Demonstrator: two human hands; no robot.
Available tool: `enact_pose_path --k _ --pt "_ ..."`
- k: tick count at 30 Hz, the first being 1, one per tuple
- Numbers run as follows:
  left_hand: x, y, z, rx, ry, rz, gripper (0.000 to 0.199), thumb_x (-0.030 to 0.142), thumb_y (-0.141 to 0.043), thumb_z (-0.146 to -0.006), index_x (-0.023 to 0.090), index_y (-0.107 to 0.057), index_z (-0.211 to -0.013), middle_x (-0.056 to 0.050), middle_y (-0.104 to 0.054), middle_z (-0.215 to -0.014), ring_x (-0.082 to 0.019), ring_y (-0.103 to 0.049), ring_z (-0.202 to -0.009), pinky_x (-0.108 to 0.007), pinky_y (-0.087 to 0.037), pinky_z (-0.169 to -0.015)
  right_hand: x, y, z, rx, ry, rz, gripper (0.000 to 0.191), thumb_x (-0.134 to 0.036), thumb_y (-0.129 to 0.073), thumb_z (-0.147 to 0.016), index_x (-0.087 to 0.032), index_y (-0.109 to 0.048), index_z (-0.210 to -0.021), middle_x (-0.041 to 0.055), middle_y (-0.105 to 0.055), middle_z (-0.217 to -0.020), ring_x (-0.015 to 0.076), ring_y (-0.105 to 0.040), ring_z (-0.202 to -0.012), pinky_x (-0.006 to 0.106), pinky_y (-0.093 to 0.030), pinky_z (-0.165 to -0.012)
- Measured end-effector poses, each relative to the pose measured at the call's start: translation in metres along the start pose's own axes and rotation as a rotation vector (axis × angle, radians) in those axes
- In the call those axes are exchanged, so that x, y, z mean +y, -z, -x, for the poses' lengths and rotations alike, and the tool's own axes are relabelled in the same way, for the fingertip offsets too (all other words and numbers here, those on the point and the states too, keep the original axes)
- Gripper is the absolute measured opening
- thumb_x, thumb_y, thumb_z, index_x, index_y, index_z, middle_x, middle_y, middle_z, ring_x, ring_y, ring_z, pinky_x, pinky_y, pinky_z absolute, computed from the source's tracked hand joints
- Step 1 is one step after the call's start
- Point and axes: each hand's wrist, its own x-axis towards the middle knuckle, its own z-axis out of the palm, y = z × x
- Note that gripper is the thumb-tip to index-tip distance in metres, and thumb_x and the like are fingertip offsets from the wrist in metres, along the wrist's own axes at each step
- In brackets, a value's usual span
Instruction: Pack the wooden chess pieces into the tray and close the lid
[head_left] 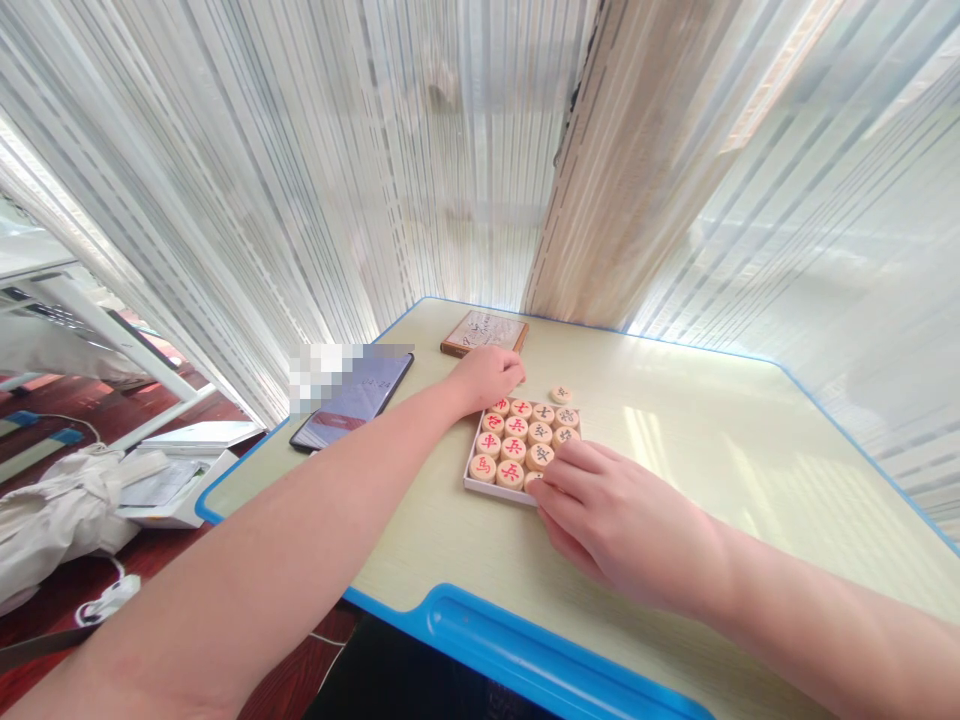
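Note:
A shallow white box (469,466) on the table holds several round wooden chess pieces in rows, marked with red or black characters. My right hand (592,500) is over the box's near right corner, fingers bent together at the pieces there; what lies under the fingertips is hidden. Beyond the box's far left corner is my left hand (489,378), its fingers curled in, and anything between them cannot be made out. One loose piece (561,395) with a black character lies on the table just past the box's far edge.
A flat brown-edged box lid (486,332) lies behind my left hand. At the left is a phone (356,400). The table (675,430) has a blue rim and a blue front tray (525,650). Striped curtains hang behind it.

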Motion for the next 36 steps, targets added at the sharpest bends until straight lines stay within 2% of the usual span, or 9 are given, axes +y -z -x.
enact_pose_path --k 5,11,17,21,25,27,30,33,36 --pt "-0.001 0.0 0.0 -0.002 -0.004 0.01 0.03 0.025 -0.041 -0.077 0.016 -0.07 -0.074 -0.003 -0.068 -0.068 -0.015 -0.061 -0.066 -0.027 -0.046 -0.067 0.007 0.002 0.001 0.167 -0.081 -0.051 0.019 -0.02 -0.047 -0.088 -0.016 -0.066 -0.085 0.0065 -0.064 -0.077 0.0173 -0.052 -0.072 0.032 -0.042 -0.064" --pt "0.001 0.0 0.0 -0.019 0.005 -0.014 0.03 0.025 -0.041 -0.077 0.016 -0.07 -0.076 -0.002 -0.068 -0.068 -0.016 -0.061 -0.067 -0.027 -0.045 -0.067 0.061 -0.027 0.009 0.32 -0.42 -0.145 0.025 -0.027 -0.046 -0.09 -0.017 -0.065 -0.102 0.0106 -0.067 -0.101 0.0212 -0.059 -0.093 0.037 -0.05 -0.08" --pt "0.004 0.003 0.001 -0.034 0.012 -0.036 0.03 0.023 -0.041 -0.078 0.015 -0.071 -0.078 -0.003 -0.07 -0.071 -0.016 -0.062 -0.069 -0.027 -0.046 -0.07 0.091 -0.048 0.018 0.1 -0.546 -0.074 0.033 -0.016 -0.042 -0.086 -0.018 -0.065 -0.109 0.0062 -0.07 -0.107 0.0233 -0.062 -0.098 0.04 -0.051 -0.083" --pt "0.004 0.004 0.001 -0.042 0.006 -0.049 0.031 0.022 -0.041 -0.078 0.015 -0.071 -0.078 -0.003 -0.07 -0.071 -0.016 -0.062 -0.07 -0.027 -0.046 -0.072 0.087 -0.046 0.019 0.127 -0.651 0.068 0.022 -0.022 -0.05 -0.081 -0.018 -0.069 -0.091 0.0081 -0.07 -0.103 0.026 -0.064 -0.091 0.04 -0.052 -0.075" --pt "0.004 0.004 0.001 -0.044 -0.002 -0.054 0.031 0.022 -0.041 -0.078 0.015 -0.071 -0.078 -0.003 -0.07 -0.071 -0.016 -0.062 -0.07 -0.028 -0.046 -0.072 0.085 -0.04 0.016 0.12 -0.753 -0.001 0.017 -0.027 -0.052 -0.081 -0.02 -0.066 -0.079 0.006 -0.071 -0.082 0.0229 -0.065 -0.077 0.036 -0.052 -0.066" --pt "0.004 0.004 0.001 -0.044 -0.007 -0.051 0.031 0.022 -0.041 -0.078 0.015 -0.071 -0.077 -0.003 -0.069 -0.07 -0.016 -0.062 -0.069 -0.028 -0.046 -0.071 0.081 -0.033 0.014 0.195 -0.8 -0.056 0.015 -0.03 -0.055 -0.079 -0.019 -0.066 -0.08 0.0058 -0.069 -0.078 0.0216 -0.063 -0.072 0.035 -0.052 -0.063" --pt "0.003 0.004 0.001 -0.043 -0.002 -0.055 0.03 0.022 -0.041 -0.078 0.016 -0.071 -0.077 -0.003 -0.069 -0.07 -0.016 -0.061 -0.069 -0.028 -0.046 -0.07 0.064 -0.021 0.01 0.353 -0.692 -0.183 0.019 -0.032 -0.056 -0.082 -0.019 -0.065 -0.09 0.007 -0.068 -0.084 0.0187 -0.062 -0.07 0.033 -0.052 -0.062" --pt "0.003 0.004 0.0 -0.044 -0.007 -0.057 0.03 0.023 -0.042 -0.078 0.016 -0.071 -0.078 -0.003 -0.07 -0.071 -0.016 -0.061 -0.069 -0.027 -0.046 -0.07 0.039 -0.012 0.005 0.341 -0.431 -0.304 0.014 -0.028 -0.057 -0.083 -0.019 -0.066 -0.09 0.0077 -0.068 -0.085 0.0177 -0.063 -0.075 0.032 -0.053 -0.068" --pt "0.002 0.004 0.0 -0.044 -0.019 -0.056 0.031 0.023 -0.042 -0.078 0.015 -0.072 -0.079 -0.003 -0.07 -0.071 -0.016 -0.061 -0.07 -0.027 -0.046 -0.07 0.02 -0.009 0.002 0.338 -0.323 -0.351 0.012 -0.024 -0.058 -0.083 -0.019 -0.067 -0.089 0.0073 -0.069 -0.082 0.0167 -0.062 -0.074 0.031 -0.053 -0.068"
